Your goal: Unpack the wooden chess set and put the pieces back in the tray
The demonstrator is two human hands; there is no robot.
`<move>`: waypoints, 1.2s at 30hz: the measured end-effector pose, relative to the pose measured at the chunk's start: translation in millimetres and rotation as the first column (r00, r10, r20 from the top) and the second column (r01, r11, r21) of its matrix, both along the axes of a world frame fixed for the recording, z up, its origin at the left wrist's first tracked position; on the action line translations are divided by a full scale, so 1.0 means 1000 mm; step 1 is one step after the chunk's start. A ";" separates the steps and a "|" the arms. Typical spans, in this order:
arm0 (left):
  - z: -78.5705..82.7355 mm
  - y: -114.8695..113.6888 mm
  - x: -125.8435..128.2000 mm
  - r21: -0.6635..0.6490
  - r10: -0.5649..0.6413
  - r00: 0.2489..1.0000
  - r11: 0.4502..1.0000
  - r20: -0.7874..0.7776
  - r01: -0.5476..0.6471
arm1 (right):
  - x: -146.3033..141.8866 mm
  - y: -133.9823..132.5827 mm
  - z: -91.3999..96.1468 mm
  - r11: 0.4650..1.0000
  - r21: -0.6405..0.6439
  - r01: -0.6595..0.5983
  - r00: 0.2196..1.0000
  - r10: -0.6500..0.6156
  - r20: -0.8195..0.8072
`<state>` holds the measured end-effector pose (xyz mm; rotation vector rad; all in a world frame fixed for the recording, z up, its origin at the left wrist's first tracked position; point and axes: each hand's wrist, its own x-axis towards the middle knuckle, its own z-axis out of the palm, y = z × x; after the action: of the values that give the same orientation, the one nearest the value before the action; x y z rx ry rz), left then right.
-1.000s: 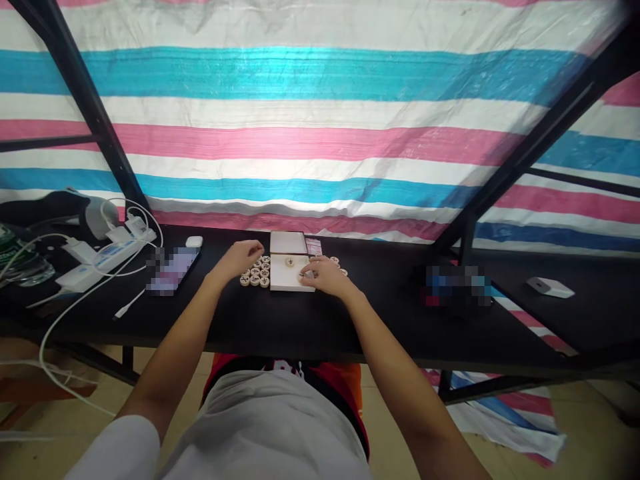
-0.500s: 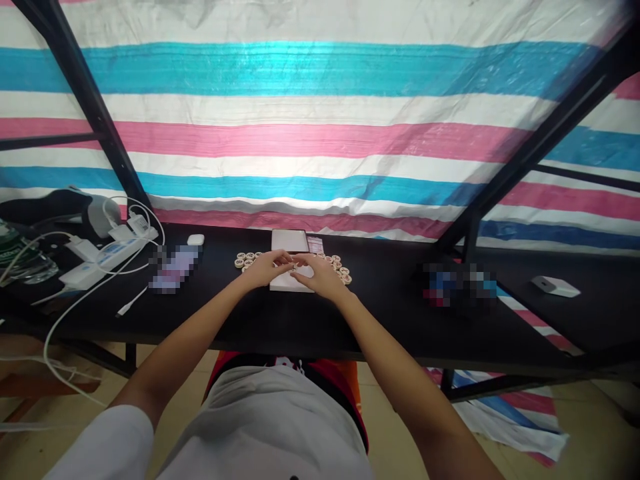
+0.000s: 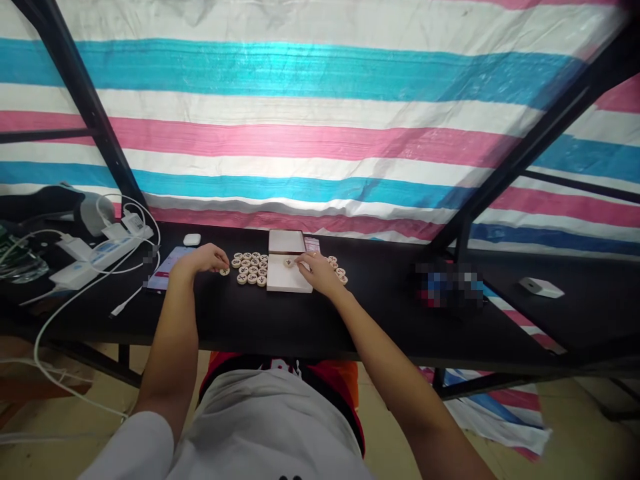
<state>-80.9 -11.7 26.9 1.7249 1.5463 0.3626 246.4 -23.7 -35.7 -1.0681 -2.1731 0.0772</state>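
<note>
My left hand [image 3: 206, 259] is at the left end of a group of round wooden Chinese chess pieces [image 3: 253, 270]. Its fingers close on a single piece [image 3: 225, 271] at table level, apart from the rows. My right hand [image 3: 317, 272] reaches over a shallow white box [image 3: 287, 283], thumb and fingertips pinched at the edge of another chess piece [image 3: 289, 263] with a dark character on it. More pieces [image 3: 341, 272] lie right of the box, partly hidden behind that hand.
Behind the box sits its open lid [image 3: 286, 241], with a printed paper [image 3: 313, 245] beside it. To the left are a phone [image 3: 170, 267], a white earbud case [image 3: 192, 239], a cable and a power strip [image 3: 103, 257]. A white charger [image 3: 541, 287] lies far right on the black table [image 3: 390, 320].
My hands were together over the box; the left has moved away to the left, down to a piece beside the rows. The right stays over the box, and more pieces now show.
</note>
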 end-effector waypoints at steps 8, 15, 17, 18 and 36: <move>-0.011 0.005 0.016 -0.027 0.145 0.988 0.989 -0.049 -0.146 | -0.020 0.005 -0.002 0.995 -0.066 -0.076 0.967 0.089 0.238; -0.016 0.006 0.017 -0.046 0.110 0.982 0.992 -0.155 -0.118 | -0.016 0.000 0.003 0.992 -0.124 -0.006 0.970 0.036 0.239; -0.014 0.006 0.016 0.007 0.093 0.975 0.996 -0.200 -0.094 | -0.016 0.000 0.003 0.990 -0.139 -0.005 0.971 0.038 0.235; -0.012 0.006 0.017 0.075 0.090 0.970 0.994 -0.224 -0.075 | -0.016 0.000 0.003 0.989 -0.145 -0.003 0.973 0.036 0.229; -0.010 -0.021 0.098 0.413 -0.351 0.903 0.882 0.250 0.229 | -0.028 -0.028 0.014 0.954 0.227 -0.197 0.972 0.220 -0.081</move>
<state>17.5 -33.0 17.2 2.0394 1.0030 0.7784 218.0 -52.2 -21.2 -0.6938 -2.1345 -0.0087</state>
